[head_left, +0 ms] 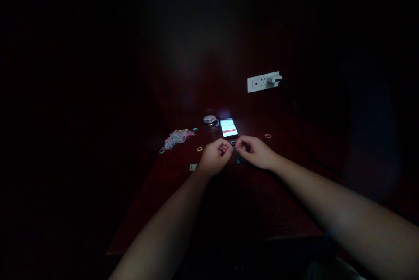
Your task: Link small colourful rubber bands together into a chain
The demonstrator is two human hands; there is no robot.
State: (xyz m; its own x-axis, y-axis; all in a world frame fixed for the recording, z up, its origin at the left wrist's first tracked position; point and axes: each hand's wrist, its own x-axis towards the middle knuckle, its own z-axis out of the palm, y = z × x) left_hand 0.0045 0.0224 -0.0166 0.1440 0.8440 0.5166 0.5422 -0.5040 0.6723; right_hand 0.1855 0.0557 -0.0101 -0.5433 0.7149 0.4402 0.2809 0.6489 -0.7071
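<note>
My left hand (216,155) and my right hand (253,151) meet over the dark red table, fingertips almost touching. Both are closed in a pinch on a small bluish elastic band (233,148); the fingers hide part of it. Just beyond the fingertips lies another pale blue band (233,142). Some dark blue bits (238,162) show below my right hand, too dim to make out. Left of my left hand are a yellow band (199,149) and a small pale yellowish clump (193,167), perhaps of bands.
A phone (229,129) with a lit screen lies behind the hands, beside a round clear lidded jar (210,122). To the left is a pile of pastel bands (177,138). One pinkish band (267,136) lies to the right. A socket strip (263,82) with a plug is on the wall.
</note>
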